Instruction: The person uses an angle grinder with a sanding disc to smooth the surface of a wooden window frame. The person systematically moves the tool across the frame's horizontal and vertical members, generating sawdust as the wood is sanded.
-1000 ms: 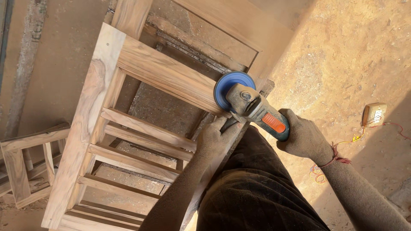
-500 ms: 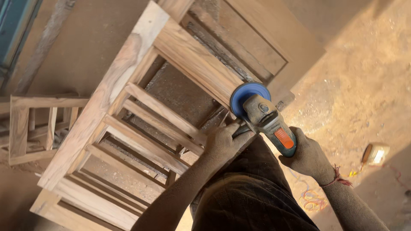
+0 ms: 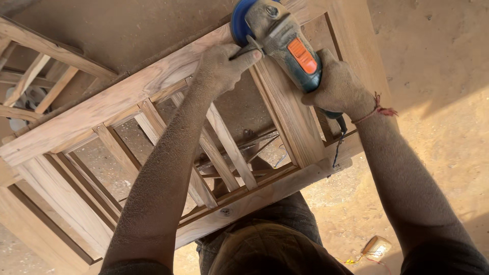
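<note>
At far left a second wooden frame [image 3: 30, 86] lies on the dusty floor [image 3: 433, 66], partly cut off by the edge. Beside it the big wooden frame [image 3: 102, 114] of rails and slats spreads across the middle, its long top rail running up from lower left to upper right. The left hand [image 3: 221, 63], coated in sawdust, is curled around the side handle at the front of the grinder [image 3: 285, 43], fingers closed on it, right at that rail. The grinder sits at the top centre over the frame's upper corner; its long axis runs diagonally, blue disc [image 3: 239, 23] end pointing up and left, tail end down and right. The disc is partly cut off by the top edge, so contact with the wood cannot be told. The right hand [image 3: 338, 86] is wrapped tight about the rear of the body, just below the orange switch [image 3: 301, 55]. A cord [image 3: 338, 145] hangs from the tail across the frame. A small box [image 3: 376, 248] with yellow wires lies on the floor at lower right
</note>
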